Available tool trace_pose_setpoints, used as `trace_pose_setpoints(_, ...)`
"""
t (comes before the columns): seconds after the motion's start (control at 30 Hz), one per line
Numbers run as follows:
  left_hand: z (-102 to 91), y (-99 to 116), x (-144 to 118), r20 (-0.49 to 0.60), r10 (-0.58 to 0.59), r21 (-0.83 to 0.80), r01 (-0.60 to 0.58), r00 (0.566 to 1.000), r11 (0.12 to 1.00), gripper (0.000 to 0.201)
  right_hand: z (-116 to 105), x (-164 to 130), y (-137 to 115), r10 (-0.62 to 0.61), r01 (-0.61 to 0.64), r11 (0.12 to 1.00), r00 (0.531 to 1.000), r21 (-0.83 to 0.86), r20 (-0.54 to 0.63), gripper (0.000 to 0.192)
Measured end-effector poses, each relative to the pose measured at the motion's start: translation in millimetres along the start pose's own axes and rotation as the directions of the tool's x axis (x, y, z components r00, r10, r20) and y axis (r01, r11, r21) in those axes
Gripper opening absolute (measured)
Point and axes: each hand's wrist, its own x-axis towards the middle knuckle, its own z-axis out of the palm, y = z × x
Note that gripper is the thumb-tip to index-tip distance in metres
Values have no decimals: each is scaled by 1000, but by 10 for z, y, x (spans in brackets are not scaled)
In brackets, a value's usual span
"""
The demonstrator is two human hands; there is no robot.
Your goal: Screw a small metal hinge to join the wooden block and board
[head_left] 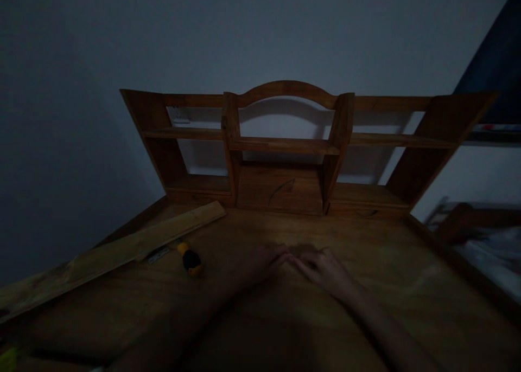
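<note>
Head view, dim light: the left hand (266, 263) and right hand (325, 269) lie low on the smooth wooden desk (399, 263), fingertips meeting; blur hides whether they pinch anything. Left of them, a flat rough plank (114, 252) lies aslant, a yellow-handled tool (189, 259) just beside it. Behind stands an arched wooden hutch (285, 144)

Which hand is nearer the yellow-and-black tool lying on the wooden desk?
Left. The left hand rests on the desk just right of the yellow-and-black tool; the right hand lies farther right, beyond the left.
</note>
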Motion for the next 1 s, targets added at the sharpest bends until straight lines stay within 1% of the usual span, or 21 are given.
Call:
trace_pose_setpoints(0.07,22,-40,6,-29,-25,-56,23,999,998,41,2,-1,-17,7,-7,1000,1000,24,-7,39)
trace_pose_setpoints(0.13,31,-50,4,-36,-34,-90,31,999,995,38,7,-3,-38,10,-10,999,1000,42,3,36)
trace_pose_setpoints(0.3,10,-19,-14,-39,-28,-34,26,999,999,39,18,-13,-77,-17,15,998,1000,67,25,35)
trace_pose_setpoints(0.43,37,-53,-7,-68,-4,-79,-1,998,997,36,11,-17,-74,-20,16,995,999,97,41,35)
trace_pose_setpoints(0.6,96,-76,4,-110,42,-144,-58,993,988,33,5,-10,-65,-28,19,990,998,138,58,30)
trace_pose_setpoints(0.7,134,-67,22,-129,22,-220,-50,991,974,32,7,-21,-64,-6,-5,986,998,169,66,24)
trace_pose_setpoints(0.83,158,-40,61,-131,-46,-390,-9,990,921,31,3,-37,-72,-7,-8,974,998,227,65,18)
trace_pose_setpoints(0.9,155,-27,80,-121,-88,-493,17,989,870,32,7,-35,-74,-8,-10,953,998,301,58,18)
trace_pose_setpoints(1.0,163,-39,101,-84,-142,-621,60,986,782,34,36,-25,-74,12,-27,892,999,451,36,19)
